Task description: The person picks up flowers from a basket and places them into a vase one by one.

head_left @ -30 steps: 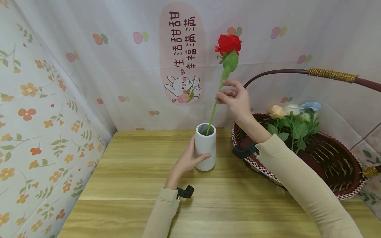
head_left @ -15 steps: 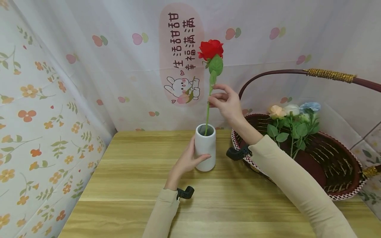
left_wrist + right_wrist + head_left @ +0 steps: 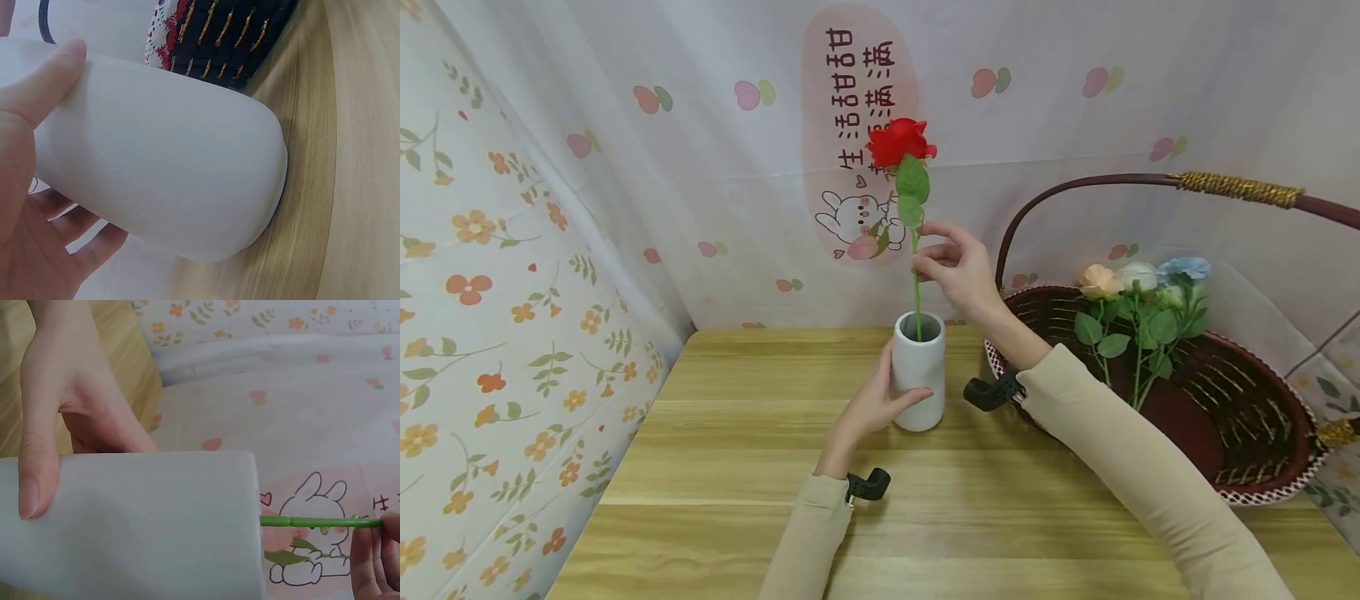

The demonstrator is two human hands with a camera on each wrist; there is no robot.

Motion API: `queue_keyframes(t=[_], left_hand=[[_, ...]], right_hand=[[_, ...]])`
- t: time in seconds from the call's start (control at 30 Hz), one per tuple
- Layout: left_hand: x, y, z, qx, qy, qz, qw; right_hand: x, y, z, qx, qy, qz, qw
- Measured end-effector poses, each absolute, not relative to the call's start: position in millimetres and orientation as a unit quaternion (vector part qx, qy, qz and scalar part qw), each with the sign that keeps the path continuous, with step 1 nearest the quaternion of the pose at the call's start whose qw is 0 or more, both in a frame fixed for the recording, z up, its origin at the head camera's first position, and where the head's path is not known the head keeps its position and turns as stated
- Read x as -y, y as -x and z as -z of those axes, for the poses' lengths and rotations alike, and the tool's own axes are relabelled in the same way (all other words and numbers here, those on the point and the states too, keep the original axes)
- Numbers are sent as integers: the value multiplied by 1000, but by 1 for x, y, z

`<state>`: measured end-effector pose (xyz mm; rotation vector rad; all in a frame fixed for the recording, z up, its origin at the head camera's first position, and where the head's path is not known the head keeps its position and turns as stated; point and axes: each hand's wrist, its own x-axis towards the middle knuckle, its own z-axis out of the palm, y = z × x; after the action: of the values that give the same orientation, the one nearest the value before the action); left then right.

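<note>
A white vase point(image 3: 919, 375) stands upright on the wooden table. My left hand point(image 3: 880, 396) holds it from the left side, thumb across the front; in the left wrist view the fingers curve behind the vase point(image 3: 169, 150). Above it, my right hand point(image 3: 957, 265) pinches the green stem of a red artificial rose point(image 3: 898, 143) between thumb and fingers. The lower end of the stem point(image 3: 306, 522) goes into the vase mouth, and its tip is hidden inside. The bloom and leaves rise above the right hand, almost upright, leaning slightly left.
To the right stands a dark red wicker basket point(image 3: 1262, 367) with a tall arched handle point(image 3: 1090, 181). Several pale artificial flowers point(image 3: 1138, 283), peach, white and blue, lie in it. A printed white curtain point(image 3: 730, 192) hangs behind the wooden table point(image 3: 737, 467).
My right hand has moved left and a little down with the rose, whose bloom has swung left and lower. The stem is more upright. Left hand and vase have stayed put.
</note>
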<state>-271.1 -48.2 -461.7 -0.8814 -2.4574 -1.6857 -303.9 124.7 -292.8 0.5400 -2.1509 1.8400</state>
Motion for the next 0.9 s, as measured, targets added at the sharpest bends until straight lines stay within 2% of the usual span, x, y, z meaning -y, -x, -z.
queue_keyframes(t=[0.9], left_hand=[[49, 272, 461, 788, 298, 538, 22]], right_hand=[[-113, 304, 319, 778, -230, -576, 97]])
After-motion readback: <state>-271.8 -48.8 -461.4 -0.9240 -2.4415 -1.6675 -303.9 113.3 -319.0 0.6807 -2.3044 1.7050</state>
